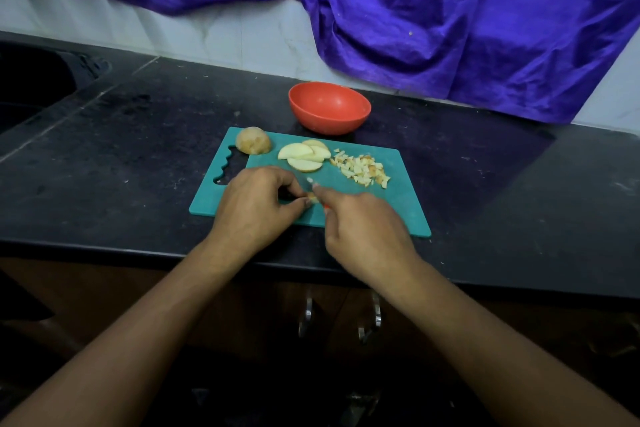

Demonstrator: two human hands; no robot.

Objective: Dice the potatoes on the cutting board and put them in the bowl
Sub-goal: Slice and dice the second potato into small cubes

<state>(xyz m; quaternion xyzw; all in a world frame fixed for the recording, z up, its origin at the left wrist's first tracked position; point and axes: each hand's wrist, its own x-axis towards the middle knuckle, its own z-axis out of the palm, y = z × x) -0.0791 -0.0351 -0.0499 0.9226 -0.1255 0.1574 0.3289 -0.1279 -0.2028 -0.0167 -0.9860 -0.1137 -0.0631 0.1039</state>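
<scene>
From the head camera, the only view I have, the teal cutting board (398, 208) lies in the middle of the frame on a black countertop (138, 149), and the red bowl (329, 123) stands just beyond its far edge, close enough, I judge, for a short transfer later. It looks empty, though its near inner wall is hidden from me. The potato is all on the board in stages. A skin-on half potato (252, 140) sits at the upper left corner, a few fanned slices (303, 156) lie just right of it, and a diced pile (362, 170) lies right of those, probably pushed aside to free the near part for cutting. There the left hand (256, 204) curls its fingers and thumb to pinch a small potato piece (312, 198) flat against the board, steadying it for the blade. The right hand (363, 222) meets it from the right, fingers wrapped round a knife (309, 181). I make out only a pale blurred tip and a sliver of orange handle, so I cannot tell the blade's exact angle or whether it touches the piece. A purple cloth (450, 28) drapes the wall across the top. A dark sink (31, 87) is cut off at the left edge.
</scene>
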